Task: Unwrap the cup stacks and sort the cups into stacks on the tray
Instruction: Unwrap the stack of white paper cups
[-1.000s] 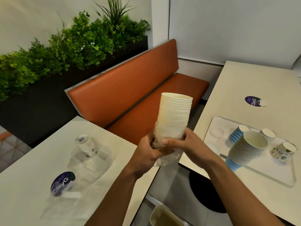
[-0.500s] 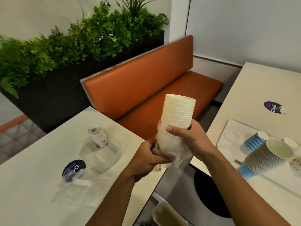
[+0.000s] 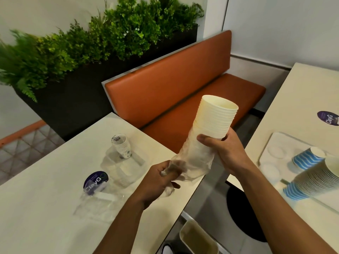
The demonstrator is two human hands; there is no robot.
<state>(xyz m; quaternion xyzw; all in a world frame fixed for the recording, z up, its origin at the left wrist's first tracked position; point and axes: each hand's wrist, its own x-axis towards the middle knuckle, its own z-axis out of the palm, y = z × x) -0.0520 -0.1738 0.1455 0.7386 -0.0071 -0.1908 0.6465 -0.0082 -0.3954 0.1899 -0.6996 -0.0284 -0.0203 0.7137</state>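
Observation:
A stack of cream paper cups point(image 3: 215, 119) tilts up between the two tables, its lower half still inside a clear plastic wrapper point(image 3: 192, 162). My right hand point(image 3: 224, 153) grips the stack around its middle. My left hand point(image 3: 161, 182) pinches the bunched lower end of the wrapper, stretched down and to the left of the cups. On the right table a white tray point(image 3: 271, 143) carries a leaning stack of blue-striped cups point(image 3: 311, 182) and a lone blue-striped cup point(image 3: 306, 158). A small wrapped stack of patterned cups point(image 3: 122, 146) stands on the left table.
Loose clear wrappers point(image 3: 102, 202) and a round purple sticker point(image 3: 95, 180) lie on the left table. An orange bench point(image 3: 183, 85) and a planter run behind. A bin point(image 3: 198, 239) sits on the floor in the gap between the tables. Another purple sticker point(image 3: 327, 118) is on the right table.
My left hand has dragged the wrapper's end down and left, away from the cups. The right hand now grips the stack higher, and the stack leans to the right.

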